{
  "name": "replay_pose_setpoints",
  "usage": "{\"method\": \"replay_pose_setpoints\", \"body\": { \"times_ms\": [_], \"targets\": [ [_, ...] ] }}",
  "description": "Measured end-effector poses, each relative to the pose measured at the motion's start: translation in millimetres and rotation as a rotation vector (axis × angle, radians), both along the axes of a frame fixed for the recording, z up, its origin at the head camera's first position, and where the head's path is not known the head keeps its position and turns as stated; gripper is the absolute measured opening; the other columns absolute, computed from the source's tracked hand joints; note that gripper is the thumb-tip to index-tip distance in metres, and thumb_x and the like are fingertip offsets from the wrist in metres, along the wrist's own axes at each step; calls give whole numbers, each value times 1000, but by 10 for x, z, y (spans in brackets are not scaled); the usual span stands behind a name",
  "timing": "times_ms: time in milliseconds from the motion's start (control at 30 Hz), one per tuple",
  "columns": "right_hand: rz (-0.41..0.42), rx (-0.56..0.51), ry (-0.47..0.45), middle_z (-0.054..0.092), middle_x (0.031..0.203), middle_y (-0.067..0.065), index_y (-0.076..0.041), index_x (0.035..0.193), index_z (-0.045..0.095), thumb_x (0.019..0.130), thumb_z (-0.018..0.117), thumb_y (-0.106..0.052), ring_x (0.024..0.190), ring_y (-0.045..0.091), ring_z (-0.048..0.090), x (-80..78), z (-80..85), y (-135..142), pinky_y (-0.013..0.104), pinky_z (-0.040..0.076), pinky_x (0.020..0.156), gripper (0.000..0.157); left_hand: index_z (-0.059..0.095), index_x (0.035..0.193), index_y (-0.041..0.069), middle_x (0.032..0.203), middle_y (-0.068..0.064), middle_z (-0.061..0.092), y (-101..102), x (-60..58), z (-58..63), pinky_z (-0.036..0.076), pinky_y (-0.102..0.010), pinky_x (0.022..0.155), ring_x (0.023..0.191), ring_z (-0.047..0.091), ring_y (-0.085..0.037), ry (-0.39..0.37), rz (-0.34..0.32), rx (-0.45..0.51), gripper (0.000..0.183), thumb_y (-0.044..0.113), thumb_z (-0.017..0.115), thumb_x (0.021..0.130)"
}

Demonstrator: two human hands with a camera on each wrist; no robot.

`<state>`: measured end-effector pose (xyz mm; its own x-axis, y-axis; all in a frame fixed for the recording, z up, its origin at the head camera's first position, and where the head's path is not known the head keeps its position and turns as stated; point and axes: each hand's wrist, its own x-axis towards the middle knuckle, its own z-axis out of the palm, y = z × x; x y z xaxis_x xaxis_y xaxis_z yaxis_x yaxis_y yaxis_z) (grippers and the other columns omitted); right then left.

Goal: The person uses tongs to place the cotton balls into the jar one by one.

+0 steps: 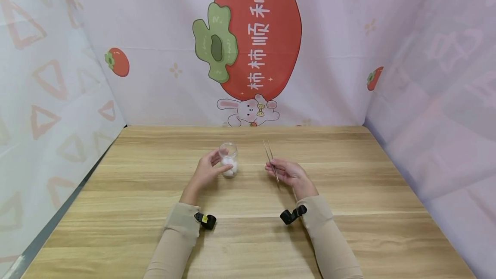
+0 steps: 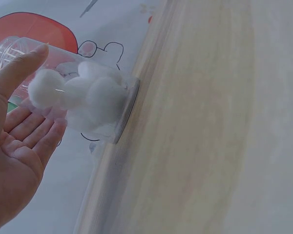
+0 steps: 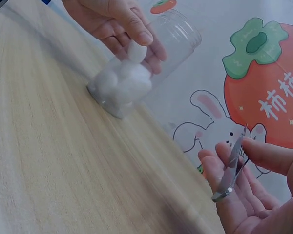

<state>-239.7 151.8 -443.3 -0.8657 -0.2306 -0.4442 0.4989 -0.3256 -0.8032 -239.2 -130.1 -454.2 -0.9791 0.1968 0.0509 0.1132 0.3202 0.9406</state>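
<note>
A clear open-topped jar [image 1: 229,158] with several white cotton balls [image 2: 95,95] in its lower part stands upright on the wooden table. My left hand [image 1: 210,168] holds it from the left, thumb across the near side and fingers behind. To the right of the jar and apart from it, my right hand [image 1: 287,172] pinches a pair of metal tweezers [image 3: 229,176] between thumb and fingers. In the head view the tweezers' two tips point away from me, spread apart, with nothing between them.
The wooden table [image 1: 248,236] runs back to a printed cloth [image 1: 329,89] with a large red persimmon and a rabbit. More cloth hangs along the left and right sides. A small black camera [image 1: 209,221] sits on the left wrist, another camera [image 1: 287,216] on the right.
</note>
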Motion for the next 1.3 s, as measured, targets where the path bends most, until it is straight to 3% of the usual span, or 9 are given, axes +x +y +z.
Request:
{"method": "replay_pose_setpoints", "body": {
  "times_ms": [67, 167, 333, 433, 700, 1067, 1300],
  "targets": [
    [6, 68, 15, 75, 75, 1, 2, 107, 62, 94, 55, 1, 75, 13, 73, -5, -3, -5, 25, 64, 80, 15, 46, 138, 0, 144, -23, 50, 3, -5, 7, 37, -47, 120, 137, 46, -37, -2, 0, -3, 61, 13, 74, 85],
    [13, 137, 31, 75, 75, 1, 8, 120, 55, 93, 57, 0, 75, 12, 73, -7, -2, -10, 26, 64, 80, 28, 44, 139, -3, 144, -25, 48, 2, -6, 14, 36, -48, 120, 137, 45, -39, -1, -2, -7, 62, 10, 72, 86],
    [-25, 144, 28, 74, 72, 4, 2, 96, 66, 92, 58, 2, 70, 13, 73, -5, -5, -7, 24, 64, 75, 9, 46, 139, 0, 144, -23, 50, -14, -4, 4, 39, -46, 119, 136, 47, -37, 0, 2, -2, 63, 15, 74, 84],
    [-65, 154, 15, 75, 73, 7, -2, 85, 68, 90, 60, 3, 68, 13, 73, -4, -11, -1, 24, 64, 74, 11, 49, 137, 4, 143, -21, 52, -18, 6, 4, 39, -44, 119, 135, 48, -35, 4, 1, 9, 62, 18, 76, 83],
    [-129, 196, -3, 75, 73, 8, 1, 92, 68, 87, 65, 3, 65, 14, 72, -27, -52, -4, 27, 65, 72, 6, 50, 137, 5, 143, -20, 52, -19, 21, 20, 39, -45, 119, 135, 49, -35, 7, -3, 16, 62, 19, 77, 82],
    [-104, 366, 17, 71, 65, -2, 4, 100, 70, 84, 69, 0, 63, 10, 69, -2, -135, -14, 19, 62, 60, 17, 49, 137, 2, 142, -21, 52, -21, 15, -1, 39, -46, 119, 135, 48, -36, 7, -12, 30, 63, 17, 76, 82],
    [-67, 390, 16, 69, 59, -2, 6, 98, 70, 84, 68, 1, 57, 8, 68, -28, -171, -28, 15, 58, 52, 15, 52, 134, 5, 141, -18, 55, -17, -6, -9, 39, -44, 119, 135, 49, -34, 16, -8, 18, 60, 20, 77, 82]
  ]
}}
